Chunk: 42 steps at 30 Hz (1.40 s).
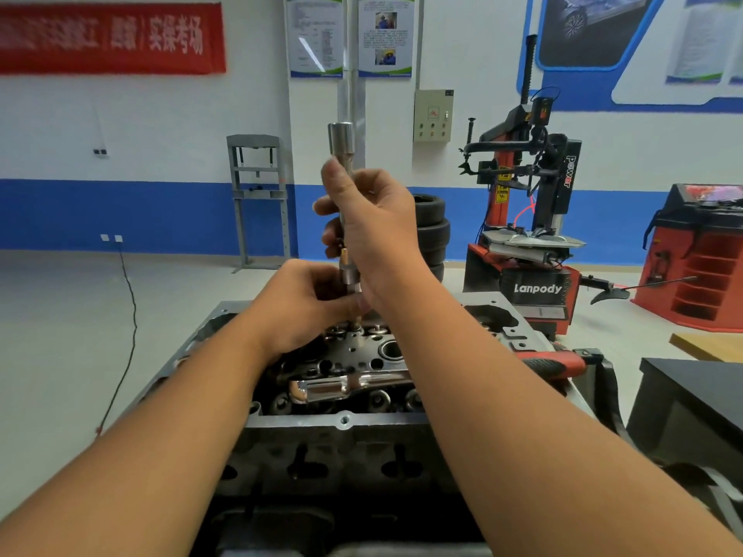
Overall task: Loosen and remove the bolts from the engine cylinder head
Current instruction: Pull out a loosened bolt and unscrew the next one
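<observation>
Above the near cylinder head (345, 367), the right hand (374, 223) grips an upright socket extension (341, 142); the left hand (305, 303) holds its lower end. A tyre changer (530, 235) stands far right.

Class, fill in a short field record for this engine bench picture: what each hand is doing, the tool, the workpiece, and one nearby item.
left hand: left hand pinches the lower end of the tool, just above the head
right hand: right hand grips the shaft higher up
tool: socket extension bar, upright, socket end on top
workpiece: cylinder head, bolt holes and valve parts showing
bolt: hidden under the hands; cannot tell whether it is out
nearby: red-handled tool on the head's right edge
</observation>
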Available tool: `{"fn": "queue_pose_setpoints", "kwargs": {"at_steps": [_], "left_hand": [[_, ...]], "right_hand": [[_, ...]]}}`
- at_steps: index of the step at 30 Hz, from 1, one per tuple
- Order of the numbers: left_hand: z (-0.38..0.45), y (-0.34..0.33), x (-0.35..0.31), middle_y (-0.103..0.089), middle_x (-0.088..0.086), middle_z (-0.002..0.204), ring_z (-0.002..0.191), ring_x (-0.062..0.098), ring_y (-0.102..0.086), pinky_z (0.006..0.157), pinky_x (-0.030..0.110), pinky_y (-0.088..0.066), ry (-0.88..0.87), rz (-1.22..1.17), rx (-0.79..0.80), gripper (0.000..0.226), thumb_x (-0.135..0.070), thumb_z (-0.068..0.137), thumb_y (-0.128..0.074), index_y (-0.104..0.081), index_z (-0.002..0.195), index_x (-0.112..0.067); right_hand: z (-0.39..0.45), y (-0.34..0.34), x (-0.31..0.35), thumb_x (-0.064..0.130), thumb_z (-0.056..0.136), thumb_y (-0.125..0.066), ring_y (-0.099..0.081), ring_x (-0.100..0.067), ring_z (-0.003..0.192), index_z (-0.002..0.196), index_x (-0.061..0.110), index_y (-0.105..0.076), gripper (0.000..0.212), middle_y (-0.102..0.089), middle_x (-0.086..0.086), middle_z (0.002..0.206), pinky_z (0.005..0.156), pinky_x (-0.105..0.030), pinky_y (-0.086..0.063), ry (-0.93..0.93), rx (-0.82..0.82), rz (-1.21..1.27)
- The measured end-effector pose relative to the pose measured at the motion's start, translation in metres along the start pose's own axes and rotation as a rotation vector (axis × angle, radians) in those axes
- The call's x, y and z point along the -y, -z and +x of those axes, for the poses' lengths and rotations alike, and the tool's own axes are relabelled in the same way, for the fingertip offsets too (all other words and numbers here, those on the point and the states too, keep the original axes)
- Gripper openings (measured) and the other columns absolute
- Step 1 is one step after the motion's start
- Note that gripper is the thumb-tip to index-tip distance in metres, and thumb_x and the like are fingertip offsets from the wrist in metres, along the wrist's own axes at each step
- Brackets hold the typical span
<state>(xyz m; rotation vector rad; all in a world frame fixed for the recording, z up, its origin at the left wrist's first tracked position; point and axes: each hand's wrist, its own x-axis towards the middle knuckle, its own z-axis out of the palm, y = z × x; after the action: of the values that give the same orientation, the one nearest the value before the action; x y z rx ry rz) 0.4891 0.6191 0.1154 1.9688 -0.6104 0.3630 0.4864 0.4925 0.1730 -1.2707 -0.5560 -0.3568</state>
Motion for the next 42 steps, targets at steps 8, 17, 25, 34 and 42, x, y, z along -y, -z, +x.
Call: {"fn": "queue_pose_setpoints", "kwargs": {"at_steps": [8, 17, 25, 34, 42], "left_hand": [[-0.0004, 0.0002, 0.0025, -0.077, -0.010, 0.076, 0.062, -0.003, -0.066, 0.060, 0.011, -0.049, -0.036, -0.006, 0.077, 0.017, -0.029, 0.097, -0.073, -0.081, 0.086, -0.038], [-0.0020, -0.0013, -0.0039, -0.079, -0.006, 0.084, 0.064, -0.003, -0.067, 0.058, 0.011, -0.049, 0.022, -0.076, 0.110, 0.012, -0.041, 0.093, -0.070, -0.081, 0.092, -0.038], [-0.0011, -0.0014, -0.0034, -0.079, -0.007, 0.085, 0.078, 0.006, -0.074, 0.071, 0.018, -0.054, -0.037, -0.008, 0.028, 0.004, -0.041, 0.083, -0.076, -0.079, 0.084, -0.037], [-0.0015, 0.0003, 0.0000, -0.080, 0.000, 0.092, 0.087, 0.013, -0.077, 0.082, 0.033, -0.058, 0.017, 0.009, 0.027, 0.004, -0.023, 0.093, -0.079, -0.080, 0.090, -0.025], [-0.0029, 0.0004, -0.0019, -0.080, 0.000, 0.087, 0.063, 0.002, -0.065, 0.059, 0.017, -0.050, 0.066, -0.095, 0.081, 0.010, -0.026, 0.097, -0.072, -0.080, 0.092, -0.027]], "right_hand": [[-0.0003, -0.0049, -0.0002, 0.042, 0.108, -0.052, -0.057, -0.020, 0.054, 0.093, 0.012, -0.065, 0.035, -0.074, -0.003, 0.076, 0.050, -0.028, -0.046, -0.012, 0.063, -0.011], [0.0000, -0.0008, 0.0000, 0.042, 0.106, -0.056, -0.058, -0.015, 0.059, 0.090, 0.017, -0.064, 0.031, -0.073, 0.001, 0.074, 0.056, -0.028, -0.049, -0.001, -0.013, -0.044], [0.0016, -0.0009, -0.0029, 0.040, 0.100, -0.068, -0.054, -0.016, 0.051, 0.097, 0.017, -0.059, 0.025, -0.073, 0.000, 0.074, 0.049, -0.030, -0.049, 0.003, 0.004, 0.023], [0.0000, -0.0040, -0.0003, 0.042, 0.107, -0.055, -0.052, -0.020, 0.049, 0.097, 0.010, -0.064, 0.035, -0.071, -0.007, 0.075, 0.048, -0.029, -0.045, -0.023, 0.053, 0.035], [-0.0004, -0.0019, -0.0002, 0.040, 0.105, -0.057, -0.054, -0.018, 0.049, 0.094, 0.011, -0.059, 0.031, -0.072, -0.003, 0.074, 0.048, -0.030, -0.047, -0.033, 0.019, 0.022]]}}
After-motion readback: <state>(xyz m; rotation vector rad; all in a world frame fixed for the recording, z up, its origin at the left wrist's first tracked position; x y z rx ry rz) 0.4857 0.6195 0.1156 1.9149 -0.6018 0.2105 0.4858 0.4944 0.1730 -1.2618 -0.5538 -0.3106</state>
